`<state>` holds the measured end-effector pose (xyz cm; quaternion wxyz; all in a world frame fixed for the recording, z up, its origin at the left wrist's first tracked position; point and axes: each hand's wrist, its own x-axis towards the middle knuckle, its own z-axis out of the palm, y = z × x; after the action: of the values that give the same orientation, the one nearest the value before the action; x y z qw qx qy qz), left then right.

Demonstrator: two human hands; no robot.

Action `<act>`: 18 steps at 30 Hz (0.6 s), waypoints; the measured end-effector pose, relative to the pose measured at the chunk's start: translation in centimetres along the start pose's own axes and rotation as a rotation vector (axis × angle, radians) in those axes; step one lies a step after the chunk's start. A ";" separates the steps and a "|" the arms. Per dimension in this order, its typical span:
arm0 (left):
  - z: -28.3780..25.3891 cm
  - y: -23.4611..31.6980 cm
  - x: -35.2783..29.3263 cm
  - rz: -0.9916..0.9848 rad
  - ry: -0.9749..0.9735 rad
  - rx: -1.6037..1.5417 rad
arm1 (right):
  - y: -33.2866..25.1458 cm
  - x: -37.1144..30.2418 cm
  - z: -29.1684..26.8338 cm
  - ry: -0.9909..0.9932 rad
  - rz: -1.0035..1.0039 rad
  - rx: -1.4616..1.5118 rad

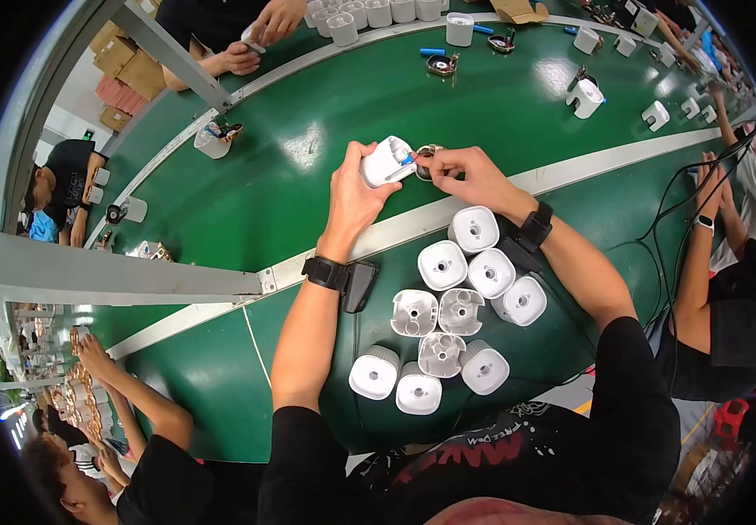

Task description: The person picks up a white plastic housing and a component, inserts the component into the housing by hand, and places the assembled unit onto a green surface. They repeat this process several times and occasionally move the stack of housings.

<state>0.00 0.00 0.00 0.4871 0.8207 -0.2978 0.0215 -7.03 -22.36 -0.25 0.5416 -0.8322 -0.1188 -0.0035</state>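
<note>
Had left hand (353, 194) clamped round white plastic housing (384, 166), over green belt (264, 201) just beyond pale rail (426, 217), with open end to the right. Had right hand (467, 175) at that opening, with thumb and forefinger close together; couldn't tell whether pinched on blue piece (408, 159) or only touching. Saw shiny round-rimmed part (428, 166) mostly hidden behind right fingertips. Looked like working blue piece at the housing's mouth. Called for firm left grip, kept off the opening, and square alignment before any push. Needed light fingertip pressure; risked snagging if forced. Noted loose white housings (442, 266) between forearms on near bench (211, 376); needed careful elbows.
</note>
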 end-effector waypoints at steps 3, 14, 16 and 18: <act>0.2 0.1 -0.1 0.006 0.014 0.015 | 0.1 0.1 0.2 -0.018 -0.025 -0.007; -1.0 -1.6 0.4 -0.081 0.358 0.051 | -0.9 -0.4 -6.3 0.382 -0.076 -0.063; -2.1 -3.3 0.9 -0.039 0.460 0.077 | 1.4 -1.3 -11.4 0.757 -0.085 -0.118; -3.5 -4.0 0.7 -0.351 0.504 0.158 | 3.1 -2.8 -16.1 1.024 0.071 -0.303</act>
<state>3.47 3.92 -1.06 0.4766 0.8637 -0.0190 0.1629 -7.17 -38.60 3.22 0.4039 -0.7964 0.1906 -0.4077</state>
